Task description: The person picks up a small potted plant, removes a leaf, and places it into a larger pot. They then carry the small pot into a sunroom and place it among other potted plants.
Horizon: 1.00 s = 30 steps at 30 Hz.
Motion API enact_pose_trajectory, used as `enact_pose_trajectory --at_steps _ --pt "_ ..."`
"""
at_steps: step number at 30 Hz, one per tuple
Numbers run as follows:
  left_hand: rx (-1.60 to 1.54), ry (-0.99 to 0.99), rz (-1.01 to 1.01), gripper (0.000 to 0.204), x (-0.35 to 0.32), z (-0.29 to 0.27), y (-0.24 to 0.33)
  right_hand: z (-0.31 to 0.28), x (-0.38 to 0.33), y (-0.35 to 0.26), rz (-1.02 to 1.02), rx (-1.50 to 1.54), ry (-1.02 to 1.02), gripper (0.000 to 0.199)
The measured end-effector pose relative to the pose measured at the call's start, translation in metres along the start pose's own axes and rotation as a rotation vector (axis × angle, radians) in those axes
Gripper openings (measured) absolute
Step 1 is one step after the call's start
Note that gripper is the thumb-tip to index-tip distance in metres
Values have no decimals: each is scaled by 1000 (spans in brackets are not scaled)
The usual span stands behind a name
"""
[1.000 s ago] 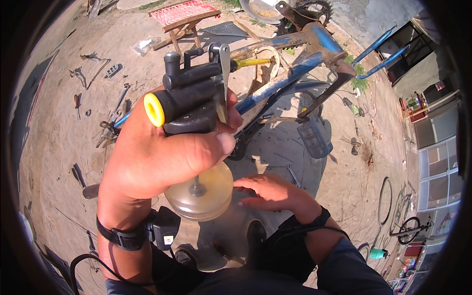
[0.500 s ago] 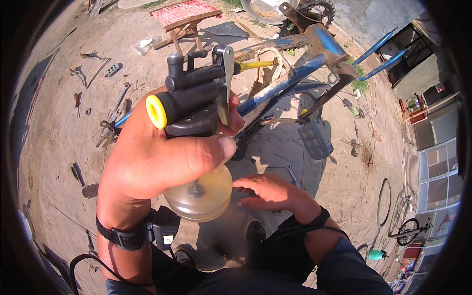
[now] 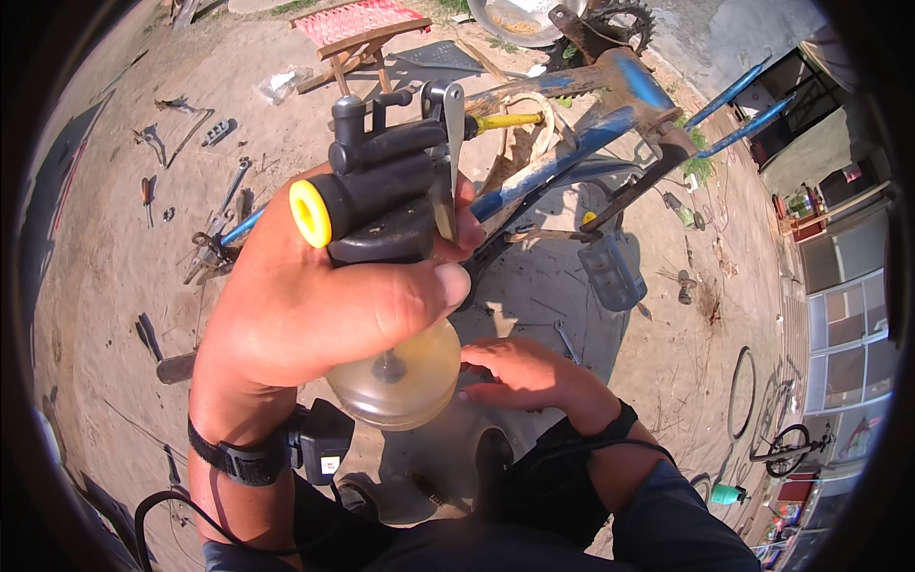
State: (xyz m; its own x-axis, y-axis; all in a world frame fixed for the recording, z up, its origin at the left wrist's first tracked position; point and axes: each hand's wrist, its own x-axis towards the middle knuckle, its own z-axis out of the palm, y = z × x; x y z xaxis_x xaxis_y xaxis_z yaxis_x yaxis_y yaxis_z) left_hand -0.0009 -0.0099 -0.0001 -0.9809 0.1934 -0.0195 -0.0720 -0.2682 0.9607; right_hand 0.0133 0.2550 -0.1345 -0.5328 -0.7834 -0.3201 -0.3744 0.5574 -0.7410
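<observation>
My left hand is wrapped around the neck of a black spray gun. The gun has a yellow ring at its near end, a metal trigger lever at its side and a yellow nozzle tube at its far end. Below my thumb hangs its cloudy, see-through cup. My right hand has its fingers stretched out beside the cup, fingertips at its edge; whether they touch it I cannot tell. Ahead of the nozzle is a worn blue bicycle frame, with rusty patches and a pedal.
A folding stool with a red and white seat stands at the far left. Tools lie scattered on the left, including a screwdriver. A wrench rests beyond my right hand. A metal basin sits far back.
The spray gun and my left hand have shifted slightly to the right, with the grip unchanged. My right hand has stayed nearly in place.
</observation>
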Motion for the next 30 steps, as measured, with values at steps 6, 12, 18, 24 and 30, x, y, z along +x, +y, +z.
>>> enact_pose_trajectory --at_steps 6,12,18,24,30 --pt "-25 -11 14 74 1 -3 -2 1 1 1 -5 -12 17 51" --pt "-6 12 -21 75 1 1 1 -1 0 0 42 6 -19 54" --pt "-4 -2 -10 75 3 0 -1 -10 2 -10 116 21 -108 60" --pt "-7 -11 16 73 2 -2 -1 -9 4 -12 109 29 -108 60" --pt "-1 -20 9 71 3 -1 -1 -7 3 -9 95 9 -83 59"
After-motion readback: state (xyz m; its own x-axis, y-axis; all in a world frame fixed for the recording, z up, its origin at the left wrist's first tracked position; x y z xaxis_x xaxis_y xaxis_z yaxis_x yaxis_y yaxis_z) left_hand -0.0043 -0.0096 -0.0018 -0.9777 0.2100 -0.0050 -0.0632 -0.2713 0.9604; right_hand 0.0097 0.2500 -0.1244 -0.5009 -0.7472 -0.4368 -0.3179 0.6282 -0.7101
